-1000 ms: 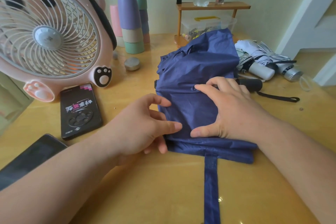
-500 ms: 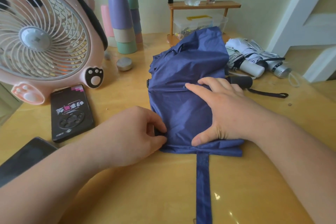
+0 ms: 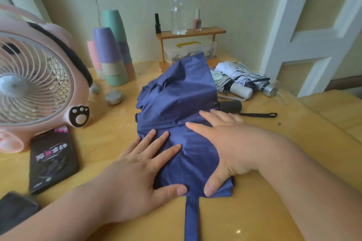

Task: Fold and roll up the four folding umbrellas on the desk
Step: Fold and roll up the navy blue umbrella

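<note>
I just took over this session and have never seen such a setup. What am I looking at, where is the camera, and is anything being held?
There is no machine here: a person works with two bare hands. Every picture comes from one camera worn on the head, looking forward and down.

The left hand and right hand lie flat, fingers straight, pressing the blue umbrella onto the desk. Neither hand grips anything. The umbrella's strap trails toward the camera, and its black handle sticks out to the right.

Behind the handle lie white umbrellas. On the left are a pink fan, a phone and stacked cups.
</note>
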Demonstrator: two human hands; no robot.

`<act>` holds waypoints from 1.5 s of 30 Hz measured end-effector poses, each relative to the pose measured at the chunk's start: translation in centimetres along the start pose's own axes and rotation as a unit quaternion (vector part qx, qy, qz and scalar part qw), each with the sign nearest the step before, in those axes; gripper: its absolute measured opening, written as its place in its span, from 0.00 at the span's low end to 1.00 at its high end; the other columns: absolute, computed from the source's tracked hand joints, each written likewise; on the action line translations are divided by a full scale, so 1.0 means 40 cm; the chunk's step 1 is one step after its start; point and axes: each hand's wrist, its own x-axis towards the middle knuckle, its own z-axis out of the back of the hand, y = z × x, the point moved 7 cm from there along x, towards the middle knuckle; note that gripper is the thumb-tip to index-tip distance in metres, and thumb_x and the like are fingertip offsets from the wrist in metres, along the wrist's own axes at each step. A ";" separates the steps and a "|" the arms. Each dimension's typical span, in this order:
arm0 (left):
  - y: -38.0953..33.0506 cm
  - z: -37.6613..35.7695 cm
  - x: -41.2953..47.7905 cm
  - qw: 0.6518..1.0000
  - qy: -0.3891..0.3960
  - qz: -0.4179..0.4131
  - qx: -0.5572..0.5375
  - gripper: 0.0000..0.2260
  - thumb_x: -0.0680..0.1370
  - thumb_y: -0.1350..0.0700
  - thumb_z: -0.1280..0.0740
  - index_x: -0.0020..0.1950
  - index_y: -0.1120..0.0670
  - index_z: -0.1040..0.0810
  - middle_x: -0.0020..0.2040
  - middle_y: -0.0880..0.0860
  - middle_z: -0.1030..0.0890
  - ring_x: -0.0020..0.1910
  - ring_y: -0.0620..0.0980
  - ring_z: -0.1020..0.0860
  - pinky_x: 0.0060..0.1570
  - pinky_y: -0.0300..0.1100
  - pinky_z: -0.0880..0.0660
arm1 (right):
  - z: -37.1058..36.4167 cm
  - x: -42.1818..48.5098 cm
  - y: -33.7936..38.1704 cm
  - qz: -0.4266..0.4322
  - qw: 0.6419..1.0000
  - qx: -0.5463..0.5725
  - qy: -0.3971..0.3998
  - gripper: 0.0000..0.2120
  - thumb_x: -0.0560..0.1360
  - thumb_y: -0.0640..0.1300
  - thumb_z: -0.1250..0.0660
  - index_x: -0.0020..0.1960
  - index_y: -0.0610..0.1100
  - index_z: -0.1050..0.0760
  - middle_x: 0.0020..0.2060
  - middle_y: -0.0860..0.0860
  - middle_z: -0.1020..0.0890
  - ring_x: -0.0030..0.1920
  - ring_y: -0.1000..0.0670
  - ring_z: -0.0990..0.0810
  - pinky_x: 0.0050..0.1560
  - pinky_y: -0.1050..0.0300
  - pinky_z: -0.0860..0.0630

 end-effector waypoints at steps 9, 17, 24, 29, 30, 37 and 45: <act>0.125 0.182 0.058 0.905 -0.365 0.095 -0.194 0.17 0.72 0.43 0.24 0.56 0.47 0.23 0.51 0.44 0.24 0.52 0.45 0.25 0.54 0.46 0.26 | 0.114 0.012 -0.183 -0.034 0.811 0.409 -0.416 0.25 0.64 0.67 0.26 0.54 0.54 0.26 0.47 0.57 0.19 0.49 0.55 0.20 0.53 0.55 0.21; 0.181 0.211 0.133 0.839 -0.325 0.200 -0.387 0.29 0.70 0.41 0.23 0.68 0.47 0.26 0.55 0.44 0.19 0.56 0.44 0.20 0.57 0.45 0.23 | 0.097 0.045 -0.135 0.095 0.706 0.626 -0.319 0.37 0.68 0.49 0.22 0.72 0.54 0.36 0.53 0.48 0.13 0.52 0.42 0.15 0.58 0.48 0.19; 0.169 0.253 0.149 0.866 -0.276 0.193 -0.369 0.22 0.72 0.38 0.25 0.62 0.43 0.21 0.50 0.42 0.19 0.44 0.42 0.20 0.46 0.42 0.24 | 0.105 0.031 -0.129 0.108 0.637 0.730 -0.225 0.35 0.69 0.48 0.28 0.74 0.47 0.32 0.39 0.47 0.17 0.34 0.51 0.19 0.30 0.61 0.35; 0.096 0.258 0.126 0.943 -0.234 0.074 -0.225 0.11 0.72 0.51 0.20 0.46 0.39 0.21 0.40 0.39 0.21 0.41 0.37 0.24 0.41 0.25 0.32 | 0.101 0.016 -0.127 0.123 0.744 0.628 -0.193 0.33 0.70 0.52 0.27 0.74 0.53 0.32 0.28 0.46 0.23 0.26 0.46 0.22 0.26 0.64 0.34; 0.088 0.257 0.118 0.945 -0.248 0.051 -0.208 0.12 0.72 0.54 0.21 0.43 0.40 0.20 0.41 0.40 0.21 0.43 0.39 0.24 0.42 0.25 0.32 | 0.105 0.014 -0.128 0.126 0.751 0.614 -0.208 0.33 0.70 0.53 0.26 0.74 0.54 0.31 0.31 0.46 0.21 0.32 0.45 0.19 0.34 0.63 0.27; 0.084 0.207 0.035 0.951 -0.262 0.000 -0.167 0.10 0.73 0.53 0.23 0.50 0.40 0.17 0.59 0.38 0.26 0.58 0.38 0.27 0.52 0.23 0.35 | 0.121 -0.012 -0.126 0.194 0.732 0.631 -0.168 0.25 0.67 0.51 0.24 0.65 0.54 0.19 0.26 0.50 0.30 0.28 0.54 0.33 0.32 0.63 0.36; 0.101 0.132 -0.023 0.879 -0.314 0.204 -0.296 0.17 0.69 0.43 0.21 0.43 0.47 0.28 0.38 0.46 0.21 0.36 0.42 0.24 0.37 0.41 0.29 | -0.002 -0.004 -0.075 0.053 0.884 0.454 0.100 0.16 0.79 0.50 0.31 0.66 0.50 0.24 0.35 0.41 0.14 0.26 0.49 0.23 0.26 0.61 0.37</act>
